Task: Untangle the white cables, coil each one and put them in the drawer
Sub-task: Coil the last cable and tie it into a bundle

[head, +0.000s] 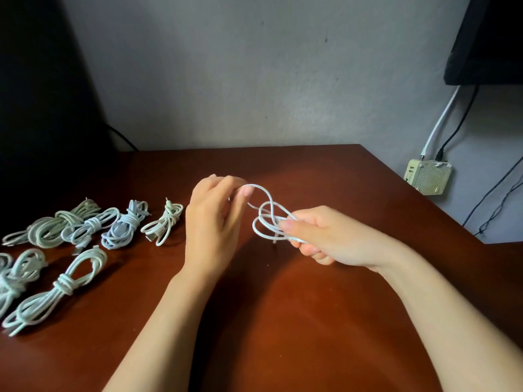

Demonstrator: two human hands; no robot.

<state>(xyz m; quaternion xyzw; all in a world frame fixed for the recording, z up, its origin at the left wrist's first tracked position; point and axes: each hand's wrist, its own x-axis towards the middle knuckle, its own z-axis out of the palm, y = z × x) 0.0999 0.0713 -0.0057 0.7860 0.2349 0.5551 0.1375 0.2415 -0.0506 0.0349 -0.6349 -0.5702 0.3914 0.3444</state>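
both forearms reach in over the table (325, 321). left hand (210, 222) pinches the cable (267, 206) end, right hand (317, 236) fists its loops, bulging toward 9 o'clock. coiled bundles (85, 230) lie at 9.

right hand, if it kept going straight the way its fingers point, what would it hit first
Most likely the left hand: the right hand points leftward along the cable strung between them. Depth is hard to judge.

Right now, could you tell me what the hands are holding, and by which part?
One white cable: the right hand grips its gathered loops, the left hand pinches the free strand.
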